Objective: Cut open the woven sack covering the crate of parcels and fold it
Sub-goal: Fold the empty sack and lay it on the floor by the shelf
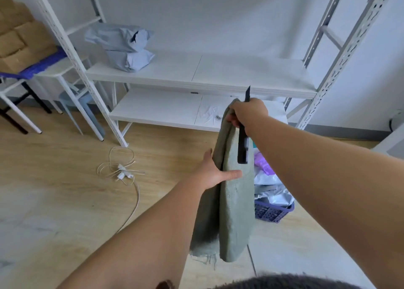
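Sack (234,212), grey-green and woven, hung folded lengthwise in mid-air in front of the rack (203,74), its frayed lower edge trailing loose threads above the floor (65,179). No writing or label could be read on it, nor on anything else in view. The right hand (248,114) gripped the sack's top, fingers closed round both the cloth and one black knife (243,144), whose blade stuck up above the fist and whose handle lay down against the sack. The left hand (215,171) clasped the sack's left edge lower down, thumb flat across the front, the other fingers hidden behind the cloth.

Just right of the sack, partly behind it, stood one purple crate (273,212) heaped with grey and purple parcels (271,188); their number could not be told.

Beyond the sack, the rack showed two white shelves. Two grey parcels lay stacked at the left end of the upper shelf (124,46), the rest of which was bare; a crumpled white sheet (211,115) lay on the lower one.

Left of the sack, a tangled white cord (122,170) lay on otherwise open wood floor. Further left stood stools and cardboard boxes (19,37).
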Demonstrator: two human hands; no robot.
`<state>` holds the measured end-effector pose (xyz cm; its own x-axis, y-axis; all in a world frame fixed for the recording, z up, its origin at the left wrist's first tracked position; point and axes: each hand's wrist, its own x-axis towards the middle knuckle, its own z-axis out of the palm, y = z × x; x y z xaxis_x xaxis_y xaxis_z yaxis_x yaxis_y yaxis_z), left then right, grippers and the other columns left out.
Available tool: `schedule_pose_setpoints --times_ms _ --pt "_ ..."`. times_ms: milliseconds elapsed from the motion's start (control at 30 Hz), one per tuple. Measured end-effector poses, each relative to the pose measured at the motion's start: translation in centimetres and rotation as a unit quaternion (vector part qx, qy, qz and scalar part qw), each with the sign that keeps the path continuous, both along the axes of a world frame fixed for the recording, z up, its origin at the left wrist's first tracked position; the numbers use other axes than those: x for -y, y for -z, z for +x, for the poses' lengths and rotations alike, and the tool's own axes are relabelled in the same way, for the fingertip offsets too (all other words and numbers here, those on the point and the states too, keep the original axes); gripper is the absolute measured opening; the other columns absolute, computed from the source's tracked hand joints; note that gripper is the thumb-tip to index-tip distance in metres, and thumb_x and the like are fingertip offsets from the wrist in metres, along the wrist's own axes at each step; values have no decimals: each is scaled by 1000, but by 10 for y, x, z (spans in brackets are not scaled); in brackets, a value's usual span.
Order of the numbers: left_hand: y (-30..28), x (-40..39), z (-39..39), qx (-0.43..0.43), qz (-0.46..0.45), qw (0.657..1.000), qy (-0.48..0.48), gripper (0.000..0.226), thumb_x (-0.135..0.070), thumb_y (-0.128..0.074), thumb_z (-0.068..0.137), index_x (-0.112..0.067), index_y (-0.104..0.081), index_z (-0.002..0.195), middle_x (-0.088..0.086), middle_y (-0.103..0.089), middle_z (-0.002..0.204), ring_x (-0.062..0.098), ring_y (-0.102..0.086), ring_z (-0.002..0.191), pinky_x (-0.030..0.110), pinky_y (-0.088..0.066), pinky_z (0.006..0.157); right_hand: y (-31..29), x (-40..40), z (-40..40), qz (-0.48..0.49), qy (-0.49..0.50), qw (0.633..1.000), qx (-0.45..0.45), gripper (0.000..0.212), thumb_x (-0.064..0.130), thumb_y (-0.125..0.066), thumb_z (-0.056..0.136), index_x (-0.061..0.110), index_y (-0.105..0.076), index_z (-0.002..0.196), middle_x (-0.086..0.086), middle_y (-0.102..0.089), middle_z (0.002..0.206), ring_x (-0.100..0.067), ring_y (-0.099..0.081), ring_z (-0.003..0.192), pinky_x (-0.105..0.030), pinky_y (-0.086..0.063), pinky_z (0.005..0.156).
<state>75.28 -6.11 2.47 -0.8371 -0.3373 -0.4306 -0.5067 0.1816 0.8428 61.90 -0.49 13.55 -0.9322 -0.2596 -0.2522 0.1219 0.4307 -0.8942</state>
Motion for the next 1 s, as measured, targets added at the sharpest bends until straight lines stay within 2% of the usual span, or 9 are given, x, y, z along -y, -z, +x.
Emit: schedule_pose_setpoints --times_ms 167,300,367,433,500,600,733,867,1000 --pt "9 4 12 12 -38 997 -69 115 -51 -87 55 -32 -19 146 -5 -50 134 17 -54 109 34 -44 91 -4 4 -7 -81 41 994 60 16 18 -52 82 5 -58 74 -2 -65 45 -16 -45 29 -20 -41 43" --pt "10 11 12 33 -196 970 -139 63 -37 -72 79 -25 -42 133 -1 -63 112 21 -61 91 34 -49 79 -18 13 -10 -183 54 973 129 12 10 -58 85 5 -52 76 -5 -57 38 -17 -49 32 -19 -37 36" --pt "6 16 9 40 -246 958 -144 34 -30 -57 93 -19 -54 125 4 -66 104 22 -58 83 32 -48 73 -26 17 -9 -247 27 956 152 14 9 -65 85 5 -53 79 -7 -60 44 -15 -50 32 -17 -37 35" --pt "4 23 5 31 -209 968 -136 31 -28 -47 99 -12 -57 123 8 -64 103 22 -55 82 30 -42 72 -29 18 -8 -289 -41 946 143 20 14 -73 83 6 -57 93 -9 -69 66 -14 -60 41 -18 -43 39" --pt "0 32 3 17 -141 983 -120 34 -29 -47 99 -11 -55 127 6 -62 105 23 -57 88 29 -42 75 -26 16 -9 -244 -87 961 99 35 21 -77 79 10 -58 107 -11 -71 89 -14 -66 51 -20 -47 44" --pt "-14 51 -1 -17 -105 988 -108 34 -30 -53 96 -14 -56 126 7 -64 102 18 -58 85 28 -43 67 -4 5 -11 -57 -137 989 -13 37 24 -80 76 16 -63 108 -7 -71 89 -6 -63 45 -16 -44 41" --pt "-42 71 -11 -30 -85 993 -79 34 -33 -63 90 -21 -58 122 -4 -64 93 14 -57 85 28 -42 65 27 -1 -3 115 -308 928 -176 61 31 -84 71 26 -60 126 5 -63 115 -1 -63 44 -11 -45 45" --pt "-62 76 -24 -29 -60 998 -15 30 -21 -65 89 -19 -64 119 4 -68 113 24 -60 110 42 -45 98 39 7 9 101 -354 910 -191 90 28 -89 63 35 -43 140 5 -59 124 -9 -69 63 -24 -56 54" --pt "-73 77 -30 -47 -38 998 -16 23 -20 -68 87 -15 -68 110 10 -70 108 29 -65 104 47 -47 99 49 10 10 113 -351 906 -207 87 29 -90 59 29 -48 135 13 -58 107 -7 -58 82 -18 -45 65"
